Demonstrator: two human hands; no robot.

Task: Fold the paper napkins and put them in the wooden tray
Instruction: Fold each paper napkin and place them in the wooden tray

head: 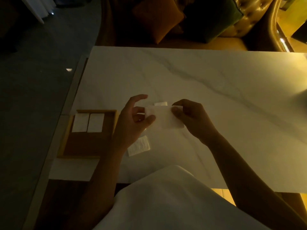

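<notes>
A white paper napkin (164, 117) hangs above the marble table, held between both hands. My left hand (134, 120) pinches its left edge with thumb and fingers, and my right hand (191, 117) pinches its upper right corner. The wooden tray (86, 146) lies at the table's left edge with two folded napkins (88, 122) side by side in its far part. Another napkin (138, 146) lies flat on the table below my left wrist. A small white napkin piece (160, 103) shows just beyond the held one.
The white marble table (199, 77) stretches far and right of my hands. Cushions (157, 19) and a padded sofa stand past its far edge. Dark floor lies to the left. My white garment (166, 201) covers the near table edge.
</notes>
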